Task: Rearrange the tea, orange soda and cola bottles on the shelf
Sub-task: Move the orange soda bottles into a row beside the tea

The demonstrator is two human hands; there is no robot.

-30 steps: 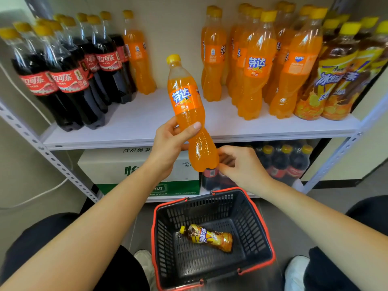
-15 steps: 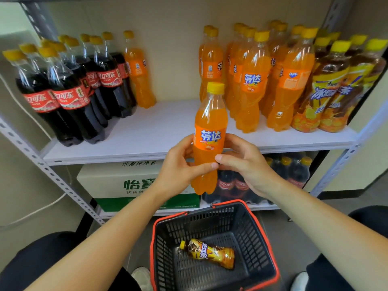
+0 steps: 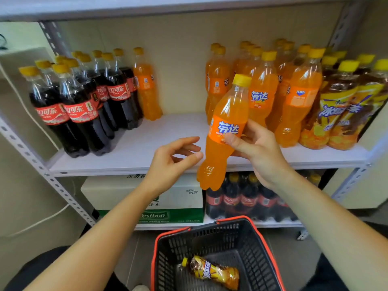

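Plainly, the right hand (image 3: 258, 152) carries the work: its grip is wrapped round the labelled waist of an orange soda bottle (image 3: 226, 122), thumb laid across the front of the label. The bottle leans, yellow cap tipped up and to the right, toward the cluster of orange soda bottles (image 3: 294, 97) on the right half of the shelf (image 3: 147, 148). I judge the lean purposeful, aiming the bottle at its own kind. Its base hangs in front of and below the shelf edge, resting on nothing.

The left hand (image 3: 174, 162) hovers just beside the bottle's lower body, fingers loosely curved, its grip released and holding nothing. Whether the thumb tip brushes the plastic I cannot tell.

On the shelf the cola bottles (image 3: 84, 106) stand grouped at the left end, with one stray orange bottle (image 3: 146, 85) just beside them at the back, probably misplaced. The iced tea bottles (image 3: 340, 110) stand at the far right against the orange cluster, and a bare stretch of shelf lies between the two sides.

Below the hands a black basket (image 3: 262, 234) with a red rim holds one tea bottle (image 3: 212, 271) on its side, likely next to be shelved.
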